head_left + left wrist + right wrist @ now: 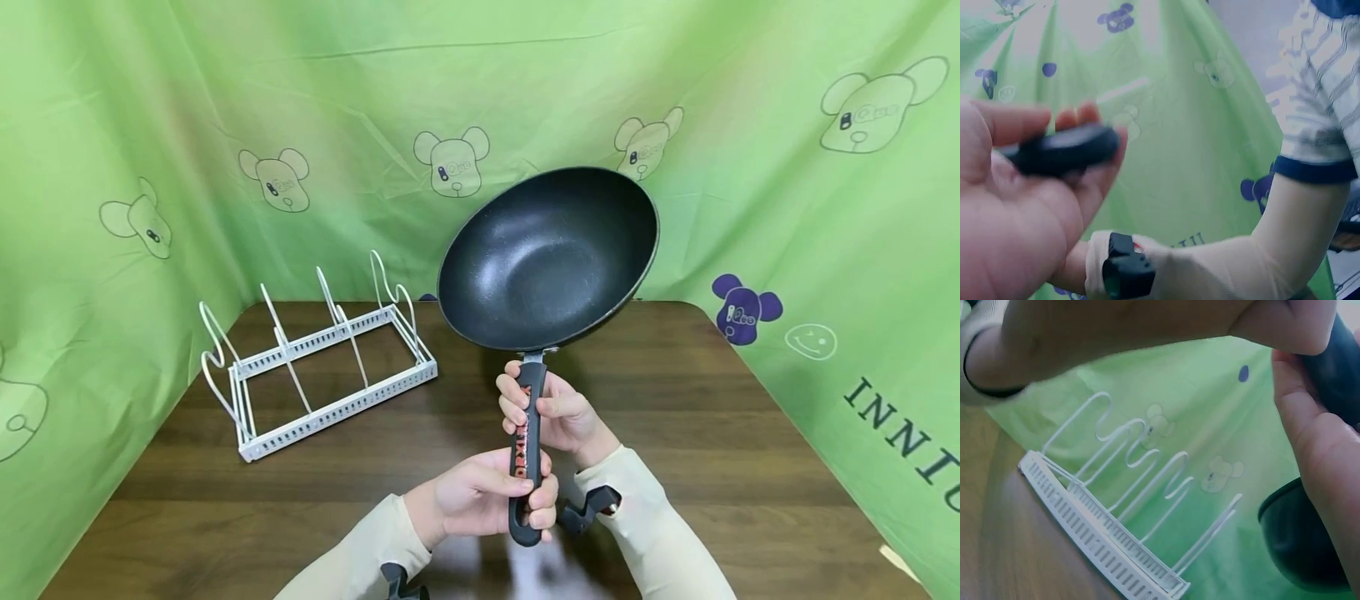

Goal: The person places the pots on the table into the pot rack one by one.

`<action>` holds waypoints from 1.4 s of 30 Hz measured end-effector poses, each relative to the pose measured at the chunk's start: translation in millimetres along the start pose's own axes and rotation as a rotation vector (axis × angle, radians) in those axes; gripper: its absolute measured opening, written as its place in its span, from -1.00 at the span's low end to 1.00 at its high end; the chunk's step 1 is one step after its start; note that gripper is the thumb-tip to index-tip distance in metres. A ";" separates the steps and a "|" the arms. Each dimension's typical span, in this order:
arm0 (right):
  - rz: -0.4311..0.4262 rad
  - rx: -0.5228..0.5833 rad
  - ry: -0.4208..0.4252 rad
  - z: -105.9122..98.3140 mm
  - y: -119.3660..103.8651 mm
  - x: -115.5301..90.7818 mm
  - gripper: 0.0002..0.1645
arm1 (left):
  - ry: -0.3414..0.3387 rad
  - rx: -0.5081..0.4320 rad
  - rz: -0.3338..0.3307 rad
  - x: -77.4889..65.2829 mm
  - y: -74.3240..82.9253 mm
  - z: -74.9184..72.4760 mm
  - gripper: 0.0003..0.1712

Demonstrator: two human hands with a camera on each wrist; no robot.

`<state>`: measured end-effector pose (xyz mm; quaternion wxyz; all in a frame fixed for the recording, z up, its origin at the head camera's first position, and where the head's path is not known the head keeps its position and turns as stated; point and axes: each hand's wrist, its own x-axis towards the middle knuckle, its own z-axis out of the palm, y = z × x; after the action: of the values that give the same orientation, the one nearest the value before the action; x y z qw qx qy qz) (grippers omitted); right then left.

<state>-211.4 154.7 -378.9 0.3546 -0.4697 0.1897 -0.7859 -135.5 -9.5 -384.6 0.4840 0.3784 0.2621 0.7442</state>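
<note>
Left hand [487, 493]: curled round lower handle [527, 446]. Right hand [568, 417]: gripping higher, near bowl. Black wok [551, 262]: raised above wood-grain table [720, 433], right of white wire rack [341, 409]. Red handle lettering: part-covered, possibly "ORX". Green curtain [750, 183]: "INNI" legible.

Beyond the hands [483, 492] [566, 421], the pan [551, 267] is black; its black handle [533, 442] bears red lettering [521, 454]. Left of them, the rack [345, 409] is white; below, the desk [675, 433] is brown wood-grain; farthest off, green cloth [360, 100] shows outlined bear heads [452, 167].
</note>
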 end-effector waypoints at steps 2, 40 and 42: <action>0.024 -0.018 0.002 -0.4 -2.1 -0.6 -0.59 | 0.053 -0.009 -0.012 0.0 0.3 3.7 -0.64; 0.199 -0.163 0.057 0.5 -6.3 8.9 -0.67 | 0.234 0.168 0.047 -11.0 -4.9 -0.5 -0.86; 0.195 -0.167 0.048 1.4 -5.9 11.1 -0.66 | 0.229 0.179 0.048 -12.1 -3.7 0.2 -0.89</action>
<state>-215.8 150.5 -367.8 0.3843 -0.4581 0.3075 -0.7402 -130.5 -19.2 -391.0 0.3973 0.3388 0.3715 0.7677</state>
